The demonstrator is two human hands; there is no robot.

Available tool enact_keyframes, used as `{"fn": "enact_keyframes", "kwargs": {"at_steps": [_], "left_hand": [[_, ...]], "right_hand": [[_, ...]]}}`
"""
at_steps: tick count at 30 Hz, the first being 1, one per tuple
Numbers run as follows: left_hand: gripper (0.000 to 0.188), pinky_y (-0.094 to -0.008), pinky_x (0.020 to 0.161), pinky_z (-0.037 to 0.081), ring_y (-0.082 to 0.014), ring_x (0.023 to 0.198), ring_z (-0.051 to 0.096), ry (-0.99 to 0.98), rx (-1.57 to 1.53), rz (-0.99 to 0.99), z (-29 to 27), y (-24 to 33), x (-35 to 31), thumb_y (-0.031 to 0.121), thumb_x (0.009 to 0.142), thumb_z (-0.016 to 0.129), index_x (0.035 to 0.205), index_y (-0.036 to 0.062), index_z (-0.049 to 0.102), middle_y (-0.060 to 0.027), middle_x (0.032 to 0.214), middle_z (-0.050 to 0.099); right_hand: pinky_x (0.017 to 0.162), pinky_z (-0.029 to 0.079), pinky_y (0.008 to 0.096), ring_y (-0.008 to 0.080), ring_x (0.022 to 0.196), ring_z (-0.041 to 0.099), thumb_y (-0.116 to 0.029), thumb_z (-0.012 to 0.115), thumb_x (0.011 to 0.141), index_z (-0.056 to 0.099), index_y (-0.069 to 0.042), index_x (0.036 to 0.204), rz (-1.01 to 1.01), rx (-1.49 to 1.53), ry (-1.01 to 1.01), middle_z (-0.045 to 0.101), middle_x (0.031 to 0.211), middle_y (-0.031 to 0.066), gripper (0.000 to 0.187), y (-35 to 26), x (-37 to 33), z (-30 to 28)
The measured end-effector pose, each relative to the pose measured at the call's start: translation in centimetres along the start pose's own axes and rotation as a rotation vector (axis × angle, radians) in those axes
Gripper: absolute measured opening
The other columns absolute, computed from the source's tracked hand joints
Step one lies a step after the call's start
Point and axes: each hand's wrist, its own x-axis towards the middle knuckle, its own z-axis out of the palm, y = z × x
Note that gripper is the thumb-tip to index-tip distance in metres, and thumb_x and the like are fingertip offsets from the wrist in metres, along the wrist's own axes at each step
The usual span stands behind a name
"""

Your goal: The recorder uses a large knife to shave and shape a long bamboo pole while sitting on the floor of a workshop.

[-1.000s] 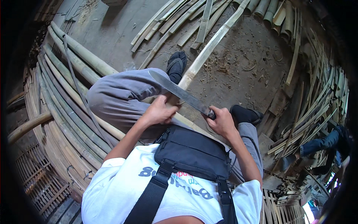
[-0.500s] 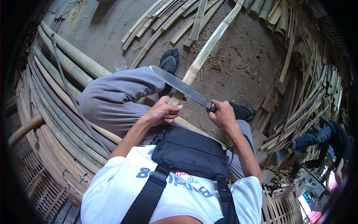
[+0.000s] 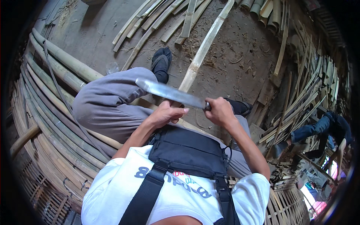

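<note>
My left hand is closed around the near end of a long bamboo strip, which stretches away from me toward the top of the view. In my right hand is the dark handle of a machete. Its broad, slightly blurred blade points left and crosses over the strip just beyond my left fingers. Whether the edge touches the bamboo I cannot tell. Another pale piece of bamboo runs crosswise beneath my hands, partly hidden by them and by the black bag on my front.
Long bamboo poles lie bundled along my left. Split strips spread over the dirt floor ahead, with more stacked strips at the right. A co-worker's leg shows at far right. Woven baskets stand at lower right.
The machete has moved slightly left and nearer to me along the strip, its blade now blurred. My right hand has shifted a little the same way, and the whole view has shifted slightly.
</note>
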Motion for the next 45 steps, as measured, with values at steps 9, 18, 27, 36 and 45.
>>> {"fn": "enact_keyframes", "kwargs": {"at_steps": [9,18,27,36,45], "left_hand": [[0.032,-0.0226,0.041,0.019,-0.0045,0.046,0.027,-0.034,-0.035,-0.008,-0.4,-0.2,1.0,0.011,0.095,0.056,0.122,0.0067,0.04,0.0045,0.065,0.032],[0.022,-0.0216,0.04,0.02,-0.0041,0.046,0.024,-0.073,-0.111,0.005,-1.6,0.3,1.7,0.021,0.1,0.047,0.116,0.0076,0.041,0.0044,0.065,0.03],[0.02,-0.0215,0.042,0.019,-0.0041,0.048,0.023,-0.031,-0.059,-0.002,-1.7,0.6,2.0,0.017,0.101,0.045,0.117,0.0056,0.042,0.0045,0.065,0.029],[0.018,-0.0219,0.042,0.019,-0.0035,0.047,0.023,-0.088,-0.119,0.008,-1.5,1.2,2.4,0.017,0.101,0.045,0.113,0.0033,0.042,0.0038,0.065,0.03],[0.02,-0.0219,0.044,0.023,-0.005,0.05,0.027,-0.127,-0.117,0.006,-0.3,0.3,2.1,0.013,0.099,0.047,0.117,0.005,0.042,0.0029,0.068,0.032]], "right_hand": [[0.069,0.053,0.0507,0.0425,0.072,0.064,-0.018,0.06,0.069,0.067,-0.007,0.081,0.143,0.005,0.132,0.064,0.072,0.024,0.017,1.5,1.3,-0.6],[0.073,0.054,0.0481,0.0403,0.073,0.066,-0.019,0.06,0.071,0.068,-0.006,0.086,0.164,0.072,0.045,0.066,0.074,0.0228,0.021,1.3,3.1,-1.5],[0.069,0.054,0.0497,0.042,0.071,0.065,-0.017,0.059,0.07,0.068,-0.004,0.084,0.164,0.133,0.099,0.064,0.072,0.0252,0.021,2.2,3.0,-0.5],[0.072,0.054,0.0494,0.0403,0.071,0.066,-0.017,0.06,0.07,0.069,-0.005,0.085,0.15,0.059,0.098,0.065,0.073,0.0236,0.021,1.9,3.2,-0.3],[0.071,0.054,0.0476,0.0414,0.073,0.066,-0.013,0.057,0.07,0.069,0.0,0.079,0.231,0.112,0.214,0.064,0.074,0.0271,0.02,5.0,4.4,-2.7]]}}
